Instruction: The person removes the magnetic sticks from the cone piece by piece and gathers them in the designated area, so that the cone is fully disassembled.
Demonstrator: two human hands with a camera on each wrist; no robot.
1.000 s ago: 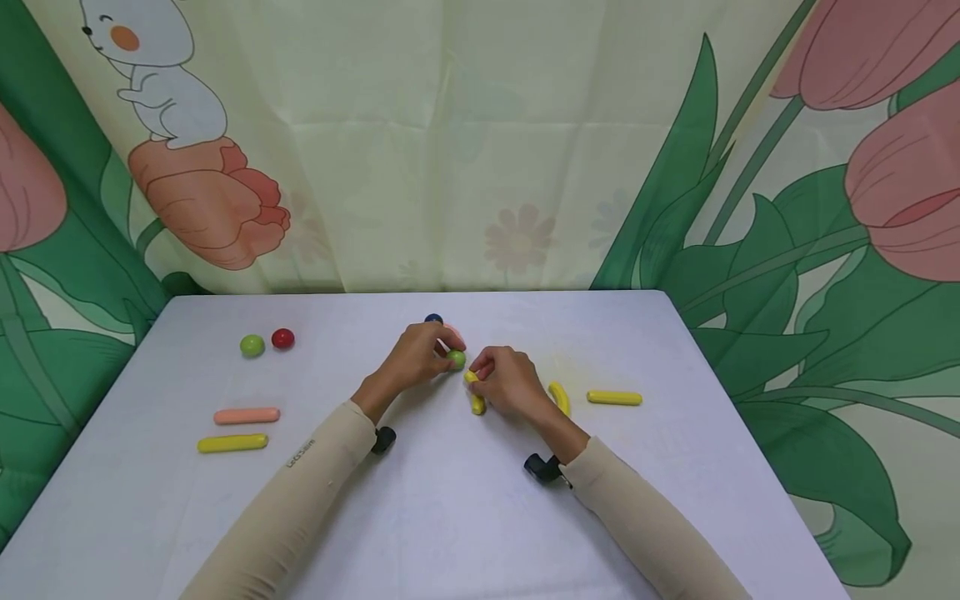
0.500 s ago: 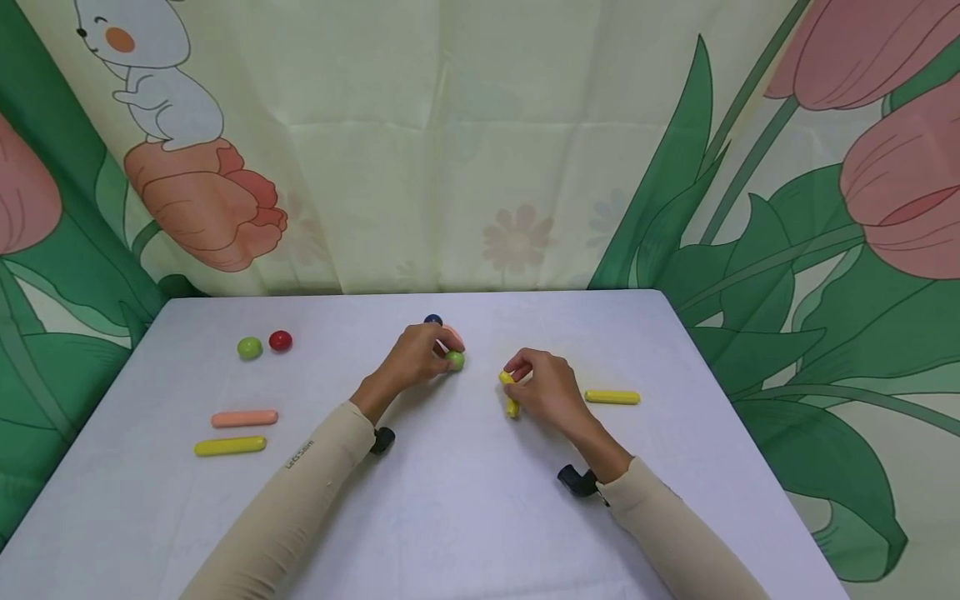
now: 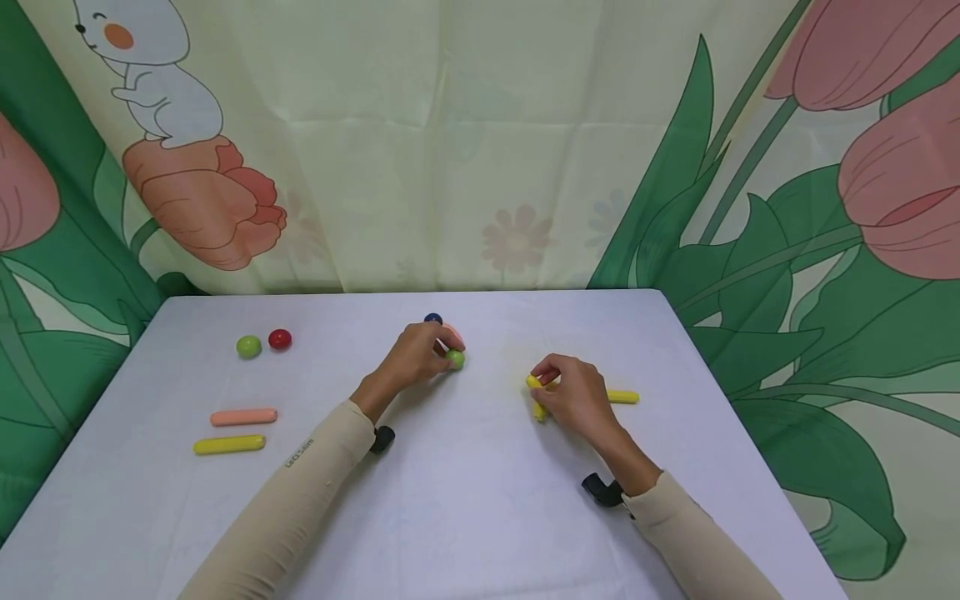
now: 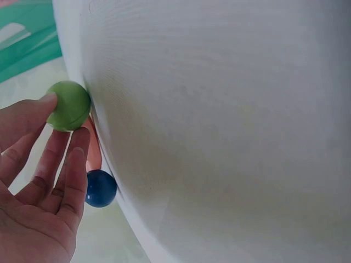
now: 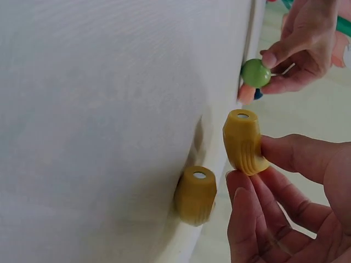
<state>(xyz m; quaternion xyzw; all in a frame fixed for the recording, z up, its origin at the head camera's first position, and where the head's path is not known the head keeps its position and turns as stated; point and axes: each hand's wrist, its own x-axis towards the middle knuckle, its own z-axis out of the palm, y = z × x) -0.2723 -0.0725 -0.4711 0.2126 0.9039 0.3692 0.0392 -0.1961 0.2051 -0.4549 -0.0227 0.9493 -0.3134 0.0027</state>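
Note:
My left hand (image 3: pixel 422 350) pinches a green ball (image 4: pixel 69 106) between thumb and fingers. A peach-coloured stick (image 4: pixel 94 148) runs from behind the green ball to a dark blue ball (image 4: pixel 101 188); whether they are joined I cannot tell. To the right, my right hand (image 3: pixel 573 393) pinches a curved yellow piece (image 5: pixel 243 139) with a silvery dot on its end. Close beside it another curved yellow piece (image 5: pixel 196 197) lies on the table, largely hidden by the hand in the head view. A straight yellow stick (image 3: pixel 624 397) lies partly behind the right hand.
At the table's left lie another green ball (image 3: pixel 249 347), a red ball (image 3: pixel 280 339), a peach stick (image 3: pixel 243 417) and a yellow stick (image 3: pixel 229 444). A white cloth (image 3: pixel 420 517) covers the table. Behind it hangs a printed curtain (image 3: pixel 375 167).
My right hand has moved right with the curved yellow piece, away from the left hand and up to the other yellow pieces. The left hand stays in place with the green ball.

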